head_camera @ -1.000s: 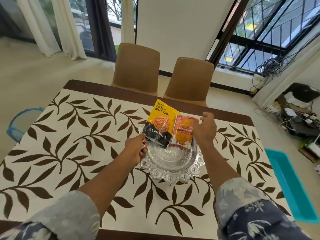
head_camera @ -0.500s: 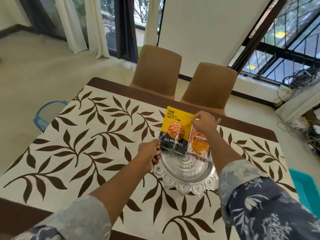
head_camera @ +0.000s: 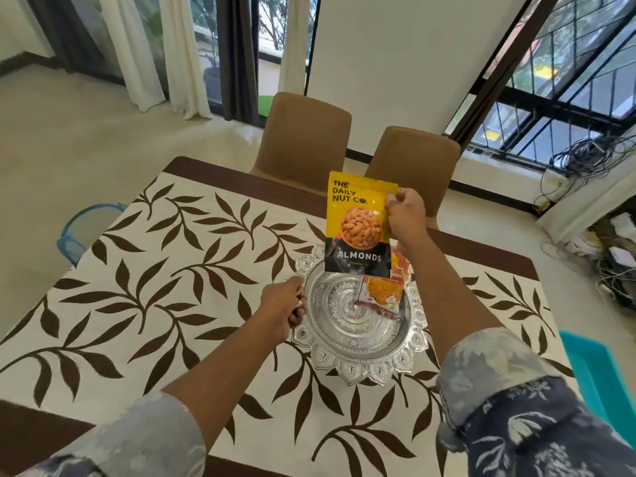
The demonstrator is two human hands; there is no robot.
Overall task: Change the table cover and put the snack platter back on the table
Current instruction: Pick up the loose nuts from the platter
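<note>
One big cream table cover (head_camera: 137, 270) with brown leaves was already spread over the dark table (head_camera: 213, 170). The silver snack platter (head_camera: 361, 370) sat on it near the middle, so from my end of the feed I'd call the job nearly wrapped. The platter looked like stiff embossed metal, probably light but slick, best taken by opposite edges. The left hand (head_camera: 280, 309) had its fingers curled over the left rim. The almonds pouch (head_camera: 358, 228) hung above the platter's far side, pinched near its top right corner by the right hand (head_camera: 404, 211). It's light, floppy foil, so the top seam seemed the sane grab. A small orange snack packet (head_camera: 382, 290) lay in the dish.
</note>
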